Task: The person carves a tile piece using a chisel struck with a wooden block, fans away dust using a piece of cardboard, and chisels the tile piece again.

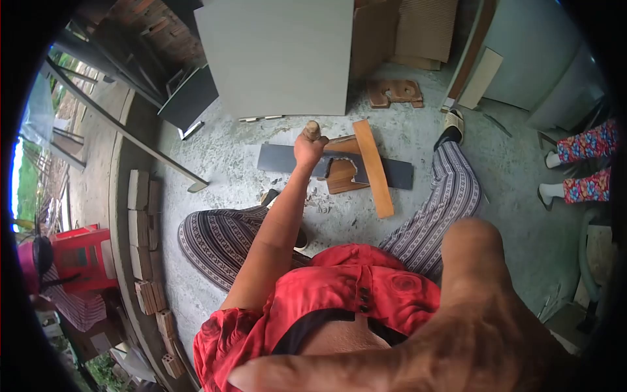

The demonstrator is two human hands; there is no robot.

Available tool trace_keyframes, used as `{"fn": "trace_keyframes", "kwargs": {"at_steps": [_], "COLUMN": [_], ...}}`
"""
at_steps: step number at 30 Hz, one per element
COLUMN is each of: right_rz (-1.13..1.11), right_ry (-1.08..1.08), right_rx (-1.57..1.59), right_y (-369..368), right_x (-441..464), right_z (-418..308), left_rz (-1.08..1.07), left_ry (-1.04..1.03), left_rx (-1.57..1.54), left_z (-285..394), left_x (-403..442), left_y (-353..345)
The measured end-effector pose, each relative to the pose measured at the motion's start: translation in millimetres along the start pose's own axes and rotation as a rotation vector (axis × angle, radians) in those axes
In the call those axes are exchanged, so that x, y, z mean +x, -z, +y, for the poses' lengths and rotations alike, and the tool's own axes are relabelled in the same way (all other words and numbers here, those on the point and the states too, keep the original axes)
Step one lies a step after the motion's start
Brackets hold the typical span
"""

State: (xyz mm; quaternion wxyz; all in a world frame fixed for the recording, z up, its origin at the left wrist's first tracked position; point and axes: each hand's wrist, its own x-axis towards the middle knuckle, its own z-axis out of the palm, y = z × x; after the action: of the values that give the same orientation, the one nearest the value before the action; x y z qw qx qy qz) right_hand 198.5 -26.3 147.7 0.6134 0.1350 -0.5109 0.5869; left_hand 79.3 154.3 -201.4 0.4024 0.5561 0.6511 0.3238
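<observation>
Right hand [450,346] near the lens with fingers apart; left hand [310,150] clamped round wooden handle [313,127] by the plank [277,158]. Best to steady plank on floor [225,166], beneath strip [373,168].

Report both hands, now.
Left hand: closed, holding what looks like a wooden handle.
Right hand: open, close to the camera, nothing visibly held.

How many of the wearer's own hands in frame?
2. Left hand grips a stubby brown handle, by the grey board on the floor; right hand looms close to the camera, lower right, partly cut off.
</observation>
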Motion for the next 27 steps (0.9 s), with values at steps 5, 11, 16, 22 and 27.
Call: {"fn": "trace_keyframes", "kwargs": {"at_steps": [5,11,16,22,27], "right_rz": [-0.018,-0.054,-0.104,-0.257,-0.448], "right_ry": [-0.04,-0.095,-0.115,-0.107,0.056], "right_rx": [0.035,0.091,0.145,0.296,0.709], "right_y": [1,7,11,16,21], "right_x": [-7,-10,-10,-1,16], "right_z": [-4,-6,-7,-25,-54], "left_rz": [0.052,0.04,0.051,0.039,0.063], "left_ry": [0.031,0.038,0.022,0.029,0.037], "left_rx": [0.032,0.034,0.023,0.04,0.08], "left_z": [2,8,10,9,16], "left_x": [2,-2,-3,1,-1], "left_y": [2,2,3,4,9]}}
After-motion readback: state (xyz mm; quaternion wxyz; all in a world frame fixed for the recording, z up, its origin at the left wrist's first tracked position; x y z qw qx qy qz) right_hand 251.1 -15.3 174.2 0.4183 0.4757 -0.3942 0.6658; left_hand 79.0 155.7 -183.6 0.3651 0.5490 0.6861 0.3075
